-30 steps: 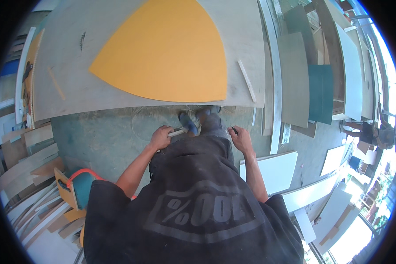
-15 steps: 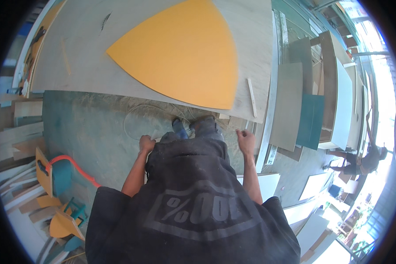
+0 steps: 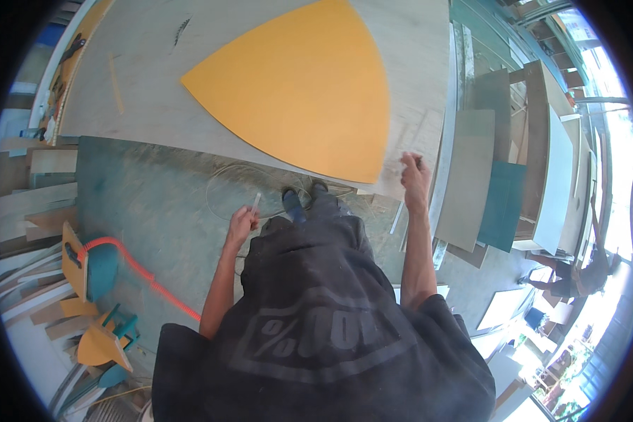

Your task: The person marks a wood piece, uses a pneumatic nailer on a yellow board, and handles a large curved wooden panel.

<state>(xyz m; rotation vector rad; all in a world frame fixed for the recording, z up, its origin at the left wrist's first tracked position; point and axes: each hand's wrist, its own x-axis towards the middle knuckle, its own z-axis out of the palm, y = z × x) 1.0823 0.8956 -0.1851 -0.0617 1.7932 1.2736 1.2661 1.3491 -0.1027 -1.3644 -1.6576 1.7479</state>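
Standing at the near edge of the yellow panel, a pale stick in my left hand.

My left hand (image 3: 240, 226) is closed around a thin pale stick (image 3: 255, 202), over the green floor (image 3: 141, 197). My right hand (image 3: 415, 177), fingers loosely curled and holding nothing I can see, hovers by the grey board's (image 3: 155, 77) near edge, beside the rounded yellow panel (image 3: 302, 84) lying flat. Open floor lies to my left.

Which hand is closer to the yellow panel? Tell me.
Right. The right hand is raised just beside the yellow panel's lower right corner; the left hand, holding a small white stick, is lower, over the floor.
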